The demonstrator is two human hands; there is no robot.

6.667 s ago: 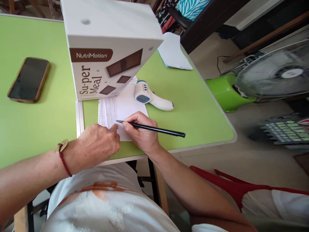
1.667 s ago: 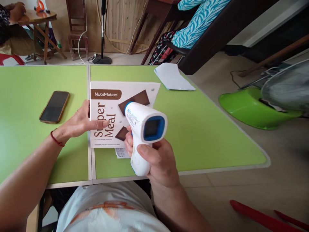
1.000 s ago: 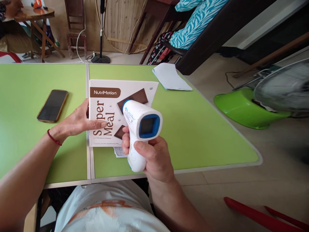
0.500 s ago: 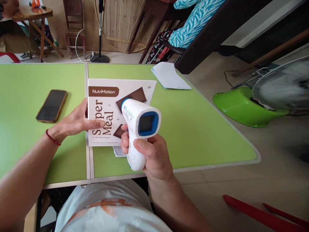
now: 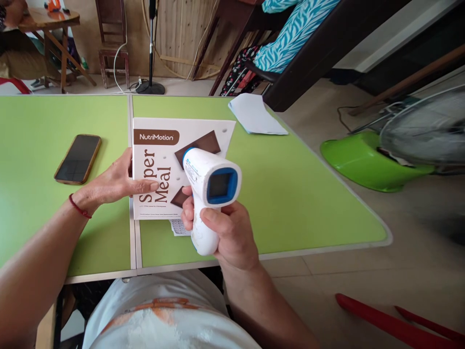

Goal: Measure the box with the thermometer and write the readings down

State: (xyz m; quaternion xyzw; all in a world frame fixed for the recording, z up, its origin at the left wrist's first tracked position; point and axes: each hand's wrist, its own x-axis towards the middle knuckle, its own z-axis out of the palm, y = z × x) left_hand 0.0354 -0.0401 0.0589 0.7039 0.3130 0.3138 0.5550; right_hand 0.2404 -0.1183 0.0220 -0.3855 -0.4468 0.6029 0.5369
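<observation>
My left hand grips the left edge of a white box printed "NutriMotion Super Meal", thumb across its front and the other fingers behind. In my right hand is a white and blue infrared thermometer, its handle wrapped by my fingers. The thermometer's dark screen faces me, and its far end points at the box and hides part of the front. Under the box's lower edge a printed sheet pokes out. A phone in a brown case lies left of my left hand.
The green table has a metal-edged seam to the left of the box. White papers lie near its far edge. Beyond the right side stand a green stool and a fan. Another person sits by a round wooden table.
Almost nothing differs. The thermometer in my right hand has shifted very slightly; my left hand and the box hold their place.
</observation>
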